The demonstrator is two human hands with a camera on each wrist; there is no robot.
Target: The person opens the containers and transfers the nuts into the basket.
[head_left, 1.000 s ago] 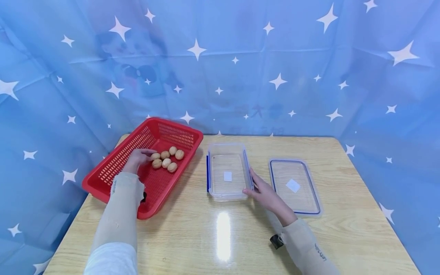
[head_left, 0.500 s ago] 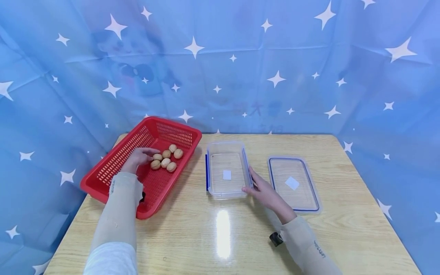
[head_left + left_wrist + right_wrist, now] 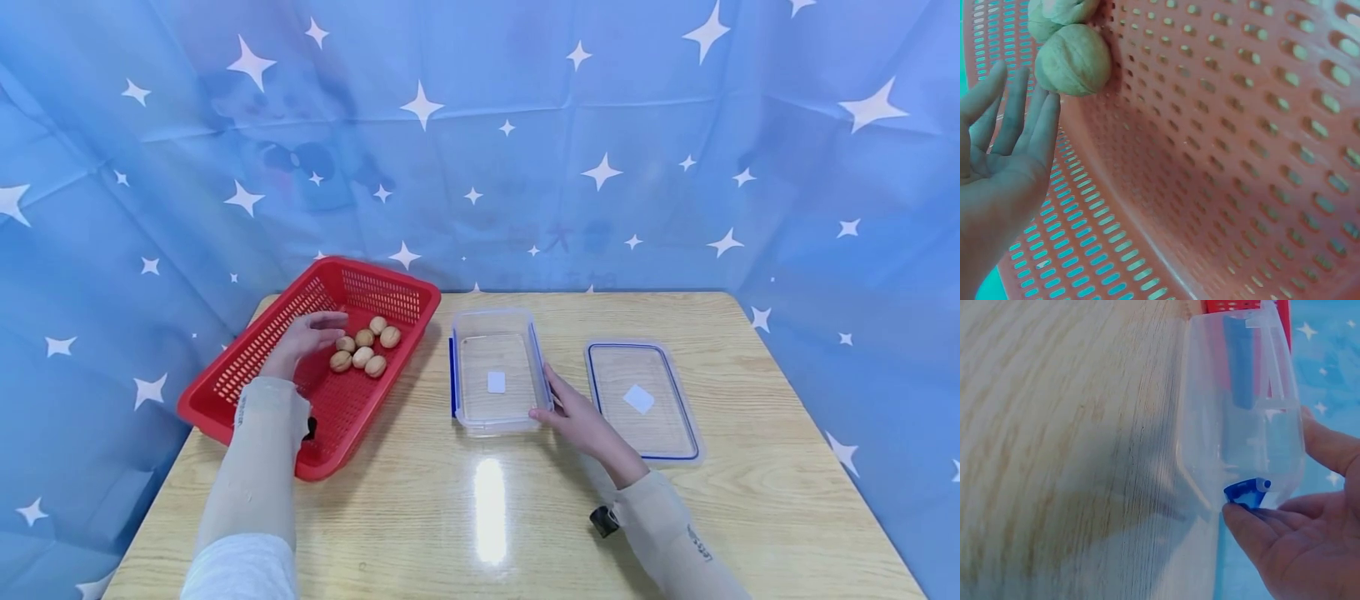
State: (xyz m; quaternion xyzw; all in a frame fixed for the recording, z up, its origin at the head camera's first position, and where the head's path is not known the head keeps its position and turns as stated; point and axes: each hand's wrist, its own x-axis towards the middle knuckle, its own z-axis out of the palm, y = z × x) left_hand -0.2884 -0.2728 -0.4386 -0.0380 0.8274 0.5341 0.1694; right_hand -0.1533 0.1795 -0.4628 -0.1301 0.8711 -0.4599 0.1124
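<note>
My left hand (image 3: 300,340) is inside a red perforated plastic basket (image 3: 386,417), beside a cluster of several walnuts (image 3: 363,357). Its fingers are extended and hold nothing; in the left wrist view the fingertips come close to the nearest walnut (image 3: 1075,61). At the middle of the table stands a clear plastic food container (image 3: 491,350) with blue side latches and a white label. My right hand (image 3: 577,417) grips its right side near the front corner, thumb at the rim and fingers by a blue latch (image 3: 1247,492).
A clear lid (image 3: 645,425) with a blue seal and a white label lies flat to the right of the container. The wooden table (image 3: 405,533) meets a blue star-patterned curtain (image 3: 480,150) at its back edge.
My left hand has drawn slightly up and left from the walnuts, its fingers more spread. The right hand keeps its grip on the container, which stays in place.
</note>
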